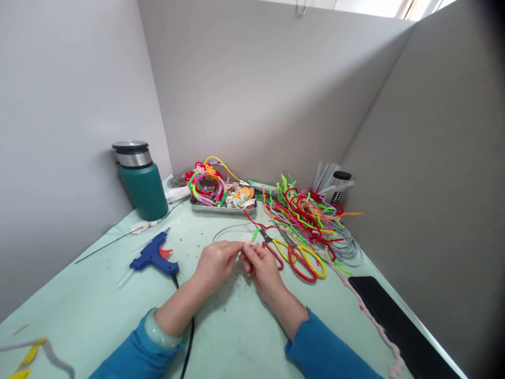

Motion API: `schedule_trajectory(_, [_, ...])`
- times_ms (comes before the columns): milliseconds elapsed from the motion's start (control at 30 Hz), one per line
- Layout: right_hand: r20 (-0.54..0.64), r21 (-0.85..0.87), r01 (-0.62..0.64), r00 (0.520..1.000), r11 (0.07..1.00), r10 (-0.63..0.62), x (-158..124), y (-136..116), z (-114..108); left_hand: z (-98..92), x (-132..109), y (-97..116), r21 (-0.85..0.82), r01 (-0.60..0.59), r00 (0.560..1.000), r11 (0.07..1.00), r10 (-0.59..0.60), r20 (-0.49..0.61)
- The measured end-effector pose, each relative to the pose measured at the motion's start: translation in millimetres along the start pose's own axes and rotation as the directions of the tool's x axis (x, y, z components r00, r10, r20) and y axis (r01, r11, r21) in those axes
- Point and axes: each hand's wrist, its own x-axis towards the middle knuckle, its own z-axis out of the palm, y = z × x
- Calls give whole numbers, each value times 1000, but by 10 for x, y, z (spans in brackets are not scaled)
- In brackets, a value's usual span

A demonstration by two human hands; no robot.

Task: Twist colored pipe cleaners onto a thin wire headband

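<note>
In the middle of the table my left hand (pixel 218 264) and my right hand (pixel 263 269) meet, fingertips pinched together. Between them is a pipe cleaner (pixel 255 234), with a bright green end and a paler pinkish part sticking out beyond the fingers. A thin grey wire (pixel 226 228) curves on the table just behind; whether it joins the held piece is hard to tell. Right of my right hand lie two pairs of scissors with red and yellow handles, one smaller (pixel 278 259) and one larger (pixel 303 269). A red pipe cleaner (pixel 252 218) lies near their tips.
To the left are a blue glue gun (pixel 154 258) with a black cord and a green bottle (pixel 142 184). Behind stands a metal tray (pixel 224 209) of small pieces and colourful rings. Tangled pipe cleaners (pixel 303 210) fill the back right. A black phone-like slab (pixel 394 321) lies front right.
</note>
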Motion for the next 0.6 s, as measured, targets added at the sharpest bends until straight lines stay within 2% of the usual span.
schedule_trajectory(300, [-30, 87, -7, 999, 996, 9, -5, -29, 17, 0, 1, 23, -16, -88, 996, 996, 89, 24])
schedule_trajectory(500, [-59, 166, -15, 998, 986, 25, 7, -49, 12, -4, 13, 51, -42, 39, 999, 998, -40, -19])
schedule_trajectory(600, [-52, 149, -25, 998, 989, 33, 7, -45, 4, -8, 19, 56, -61, 115, 993, 991, -115, -7])
